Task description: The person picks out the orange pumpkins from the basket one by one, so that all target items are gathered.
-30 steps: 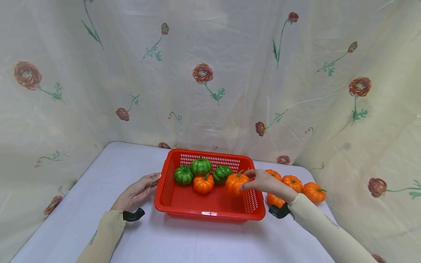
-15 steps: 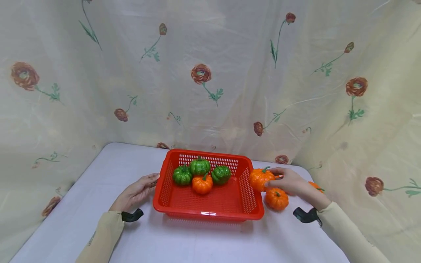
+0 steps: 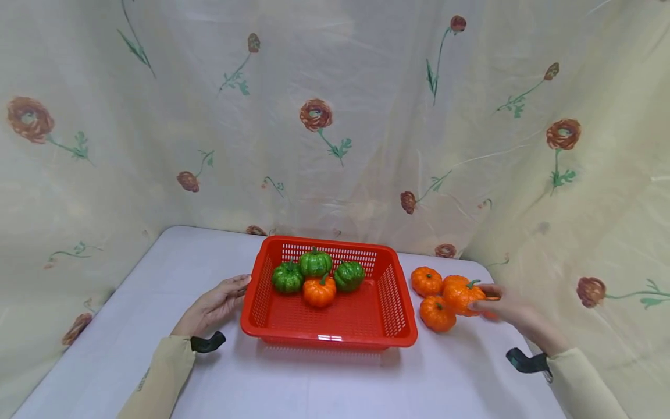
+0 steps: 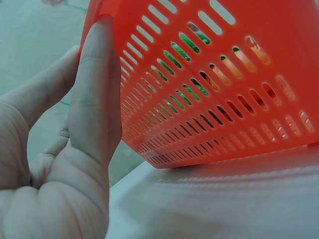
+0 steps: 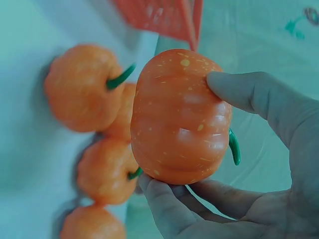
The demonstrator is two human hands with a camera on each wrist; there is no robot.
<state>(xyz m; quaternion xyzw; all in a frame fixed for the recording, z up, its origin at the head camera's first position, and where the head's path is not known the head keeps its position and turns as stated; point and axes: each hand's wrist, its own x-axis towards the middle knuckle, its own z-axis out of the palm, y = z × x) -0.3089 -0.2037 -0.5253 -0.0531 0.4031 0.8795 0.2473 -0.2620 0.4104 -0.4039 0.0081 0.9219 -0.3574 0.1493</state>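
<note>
A red plastic basket [image 3: 330, 343] with slotted walls stands on the table. Inside it, green pumpkins [image 3: 315, 263] cluster at the back left around one orange pumpkin [image 3: 319, 291]. At the basket's left side, my left hand [image 3: 217, 302] holds the rim between thumb and fingers; the left wrist view shows the thumb [image 4: 92, 99] against the rim. To the right of the basket, my right hand [image 3: 515, 311] grips another orange pumpkin [image 5: 182, 119] by its sides, raised above other orange pumpkins [image 3: 437, 313]. Part of that group is hidden behind the hand and the held pumpkin.
The white table [image 3: 335, 390] runs back to a floral curtain [image 3: 366, 145], which also closes in both sides. Several loose orange pumpkins [image 5: 84, 89] sit close together right of the basket, near the table's right edge.
My right hand has carried the orange pumpkin from over the basket's right side out to the right, above the loose pumpkins. My left hand and the basket stay in place.
</note>
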